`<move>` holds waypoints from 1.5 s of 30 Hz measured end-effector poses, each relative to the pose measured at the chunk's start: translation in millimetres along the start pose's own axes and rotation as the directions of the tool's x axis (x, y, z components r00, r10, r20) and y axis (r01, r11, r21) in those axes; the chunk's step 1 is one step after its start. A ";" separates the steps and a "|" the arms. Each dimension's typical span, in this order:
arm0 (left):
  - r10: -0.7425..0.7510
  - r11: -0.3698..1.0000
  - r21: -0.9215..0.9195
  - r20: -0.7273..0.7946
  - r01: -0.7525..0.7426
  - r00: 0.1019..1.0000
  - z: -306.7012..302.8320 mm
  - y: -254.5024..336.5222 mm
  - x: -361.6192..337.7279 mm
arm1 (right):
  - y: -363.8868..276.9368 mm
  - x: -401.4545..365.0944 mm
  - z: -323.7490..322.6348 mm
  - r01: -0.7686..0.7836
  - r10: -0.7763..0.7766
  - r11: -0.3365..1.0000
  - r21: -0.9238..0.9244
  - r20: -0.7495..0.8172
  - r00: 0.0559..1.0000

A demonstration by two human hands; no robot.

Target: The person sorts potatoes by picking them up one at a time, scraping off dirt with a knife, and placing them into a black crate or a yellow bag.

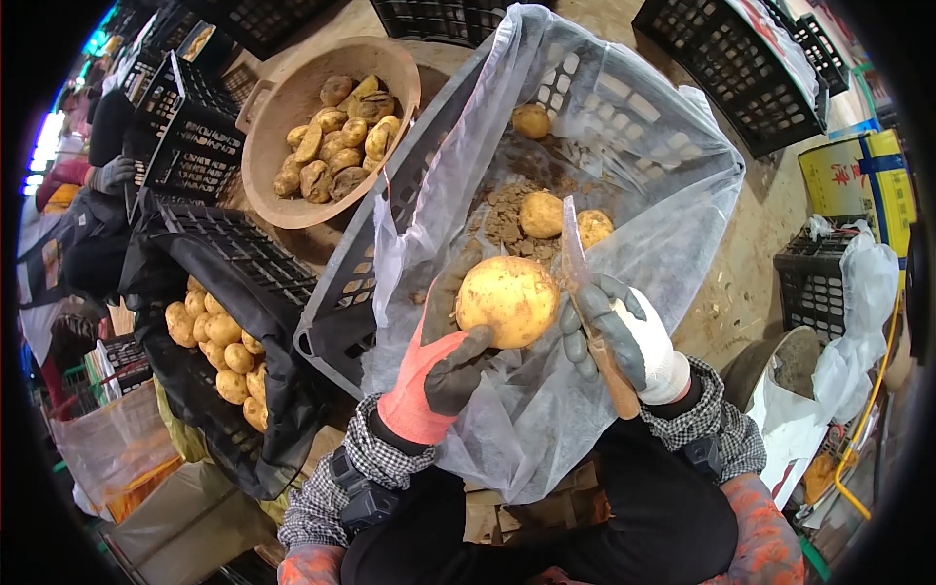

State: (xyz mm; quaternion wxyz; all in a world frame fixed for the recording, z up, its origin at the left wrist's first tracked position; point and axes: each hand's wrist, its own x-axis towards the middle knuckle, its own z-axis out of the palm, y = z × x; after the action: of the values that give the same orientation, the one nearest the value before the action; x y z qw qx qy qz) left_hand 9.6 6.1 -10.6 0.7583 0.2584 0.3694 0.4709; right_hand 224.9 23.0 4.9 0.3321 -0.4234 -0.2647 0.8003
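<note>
Yellow potato (507, 300), red-grey glove (434, 375) (checked sleeves (375, 453)).

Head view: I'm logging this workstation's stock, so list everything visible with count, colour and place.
held potato: one, yellow, in left hand.
knife: one, steel blade, wooden handle, beside that potato.
lined crate: one, black, white liner, centre.
loose potatoes: three, yellow, inside the liner.
basin: one, tan, upper left, holding brownish potatoes.
side crate: one, black, left, many yellow potatoes.
other crates: several, black, top edge.
tin: one, yellow, right.
left hand: one, red-grey glove, grip on held potato.
right hand: one, white-grey glove, grip on knife.
</note>
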 end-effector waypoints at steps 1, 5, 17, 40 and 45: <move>-0.002 1.000 -0.001 0.002 0.002 1.000 -3.2 -1.8 -0.1 | 2.3 0.2 -2.6 0.001 -0.001 1.000 0.000 -0.003 1.000; 0.039 0.985 0.169 0.005 -0.039 0.999 -12.2 -6.8 -2.2 | 8.1 -1.0 -14.0 -0.091 0.118 0.988 -0.122 0.236 0.965; 0.056 0.993 0.103 0.008 -0.057 0.998 -11.9 -6.5 -1.7 | 32.2 1.7 -30.0 -0.039 -0.014 0.969 0.243 0.211 0.977; 0.091 0.985 0.148 0.009 -0.092 0.996 -10.5 -2.5 -4.0 | -3.2 3.1 -3.8 -0.037 0.038 0.998 -0.047 0.023 0.999; 0.066 0.989 0.133 0.029 -0.070 0.997 -5.5 2.2 -5.6 | -2.0 6.0 -3.6 -0.023 0.011 0.995 -0.094 -0.128 0.992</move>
State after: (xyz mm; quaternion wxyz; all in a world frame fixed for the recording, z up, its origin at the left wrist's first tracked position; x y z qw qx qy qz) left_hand 2.4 2.2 -10.4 0.7274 0.3270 0.3816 0.4673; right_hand 226.0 29.3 1.5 0.3207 -0.4912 -0.2773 0.7609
